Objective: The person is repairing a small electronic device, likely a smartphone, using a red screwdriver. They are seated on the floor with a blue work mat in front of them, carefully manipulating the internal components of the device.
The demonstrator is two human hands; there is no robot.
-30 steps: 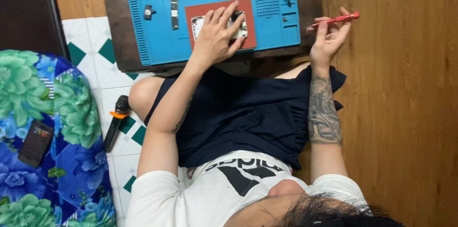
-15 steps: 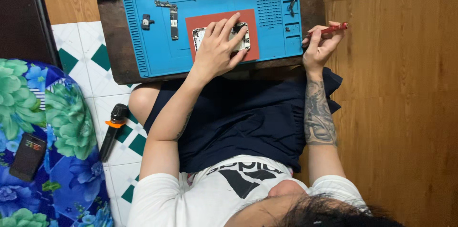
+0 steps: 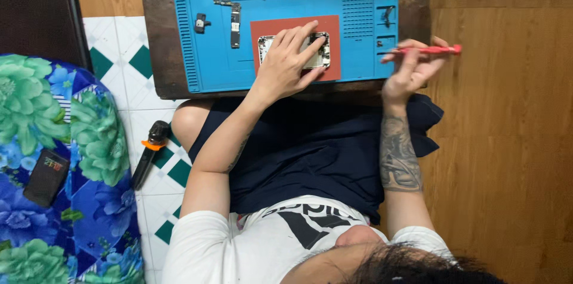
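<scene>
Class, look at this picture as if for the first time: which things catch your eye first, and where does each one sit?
The bright blue work mat at the top, with a red pad on it. There the left hand lies spread over an opened phone, while the right hand holds a red tool at the mat's right edge. At the left lies a vivid green-and-blue flowered cloth.

Opened phone (image 3: 319, 51) on a pad (image 3: 332, 27) at the centre of the work mat (image 3: 215, 72), which covers the bench (image 3: 161, 63); loose parts (image 3: 234, 20) to its left, torch (image 3: 150, 153) on the floor (image 3: 113, 39) beside the bench.
</scene>
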